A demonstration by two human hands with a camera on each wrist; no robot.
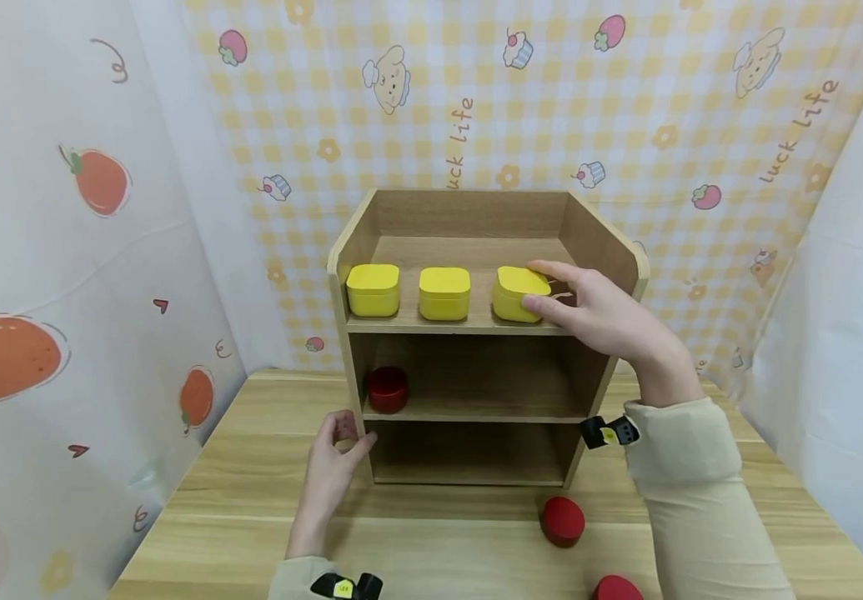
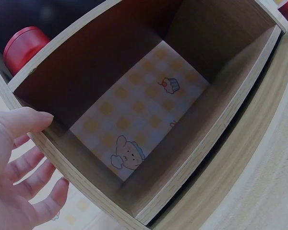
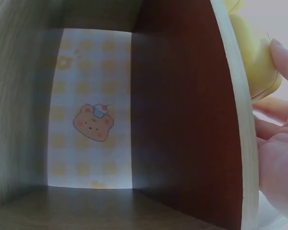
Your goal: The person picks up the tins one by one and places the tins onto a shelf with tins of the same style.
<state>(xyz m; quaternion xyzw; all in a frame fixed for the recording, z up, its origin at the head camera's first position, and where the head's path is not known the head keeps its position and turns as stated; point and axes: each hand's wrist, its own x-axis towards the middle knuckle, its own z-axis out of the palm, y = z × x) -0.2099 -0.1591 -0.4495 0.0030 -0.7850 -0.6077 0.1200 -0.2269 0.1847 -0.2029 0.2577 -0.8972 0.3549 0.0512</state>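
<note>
On the top tier of a small wooden shelf (image 1: 469,327), three yellow boxes with rounded corners stand in a row. My right hand (image 1: 614,317) pinches the rightmost yellow box (image 1: 514,293) between thumb and fingers; this box touches the tier and is turned slightly. The left yellow box (image 1: 373,292) is by the side wall, and the middle yellow box (image 1: 444,295) stands apart from both. Lower down, my left hand (image 1: 332,471) holds the shelf's left side panel (image 2: 89,184), thumb over its front edge and fingers along the outside.
A red round box (image 1: 388,390) sits at the left of the middle tier. Two more red round boxes, one nearer the shelf (image 1: 562,522) and one at the frame's bottom (image 1: 617,588), are on the wooden table (image 1: 228,500). Patterned cloth (image 1: 551,108) hangs behind.
</note>
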